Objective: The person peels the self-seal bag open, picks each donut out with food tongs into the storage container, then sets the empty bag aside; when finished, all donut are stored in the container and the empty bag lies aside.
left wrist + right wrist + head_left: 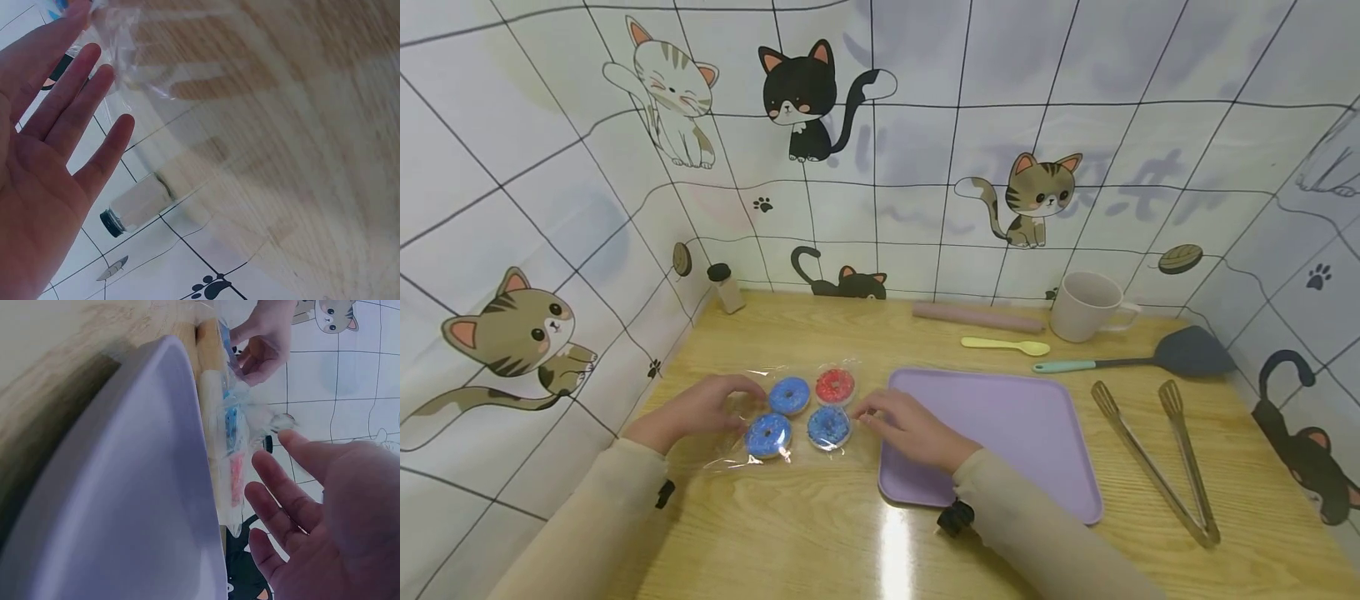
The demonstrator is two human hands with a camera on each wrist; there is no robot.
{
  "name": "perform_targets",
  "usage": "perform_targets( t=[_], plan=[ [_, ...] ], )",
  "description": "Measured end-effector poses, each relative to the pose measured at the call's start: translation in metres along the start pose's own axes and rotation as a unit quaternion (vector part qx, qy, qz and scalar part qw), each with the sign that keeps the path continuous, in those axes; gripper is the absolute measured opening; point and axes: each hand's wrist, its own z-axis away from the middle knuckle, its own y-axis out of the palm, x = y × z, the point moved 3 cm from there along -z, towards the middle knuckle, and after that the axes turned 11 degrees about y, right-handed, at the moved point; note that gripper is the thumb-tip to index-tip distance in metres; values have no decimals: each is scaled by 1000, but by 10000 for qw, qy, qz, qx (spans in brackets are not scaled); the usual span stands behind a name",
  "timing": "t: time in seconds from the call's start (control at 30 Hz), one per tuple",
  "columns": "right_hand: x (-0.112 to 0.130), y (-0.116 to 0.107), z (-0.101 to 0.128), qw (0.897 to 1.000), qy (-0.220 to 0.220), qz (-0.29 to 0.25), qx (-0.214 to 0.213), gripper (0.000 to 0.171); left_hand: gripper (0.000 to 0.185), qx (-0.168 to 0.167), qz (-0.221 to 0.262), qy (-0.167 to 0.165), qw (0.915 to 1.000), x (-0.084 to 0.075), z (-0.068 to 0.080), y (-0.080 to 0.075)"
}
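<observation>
A clear plastic bag (730,457) lies on the table with three blue doughnuts (789,396) and a red one (835,386) inside, all sprinkle-topped. At the bag's left edge is my left hand (711,410), its fingertips against the film. The left wrist view shows its lower fingers (78,119) spread and loosely straight beside the crinkled plastic. On the other side, my right hand (917,429) hovers by the bag's right edge, over the left side of a lilac tray (1000,417). Its fingers (284,487) are relaxed and apart.
Right of the tray lie metal tongs (1157,475) and a dark spatula (1193,352). Behind it are a yellow spoon (1006,345), a pinkish rolling pin (977,317) and a white mug (1084,307). A black-capped shaker jar (727,292) stands in the back left corner.
</observation>
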Motion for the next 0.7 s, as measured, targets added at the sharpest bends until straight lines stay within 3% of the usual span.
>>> perform_targets(
  t=[0.13, 0.37, 0.7],
  plan=[
    [0, 5, -8, 9998, -96, 180, -90, 25, 39, -126, -124, 103, 9998, -5, -3, -2],
    [5, 9, -12, 9989, 138, 432, -117, 24, 35, -411, -79, 444, 9981, -18, -11, -4],
    [8, 10, -12, 9947, 255, 942, -310, 6, 42, -132, -69, 576, 9982, -24, -15, -2]
  ],
)
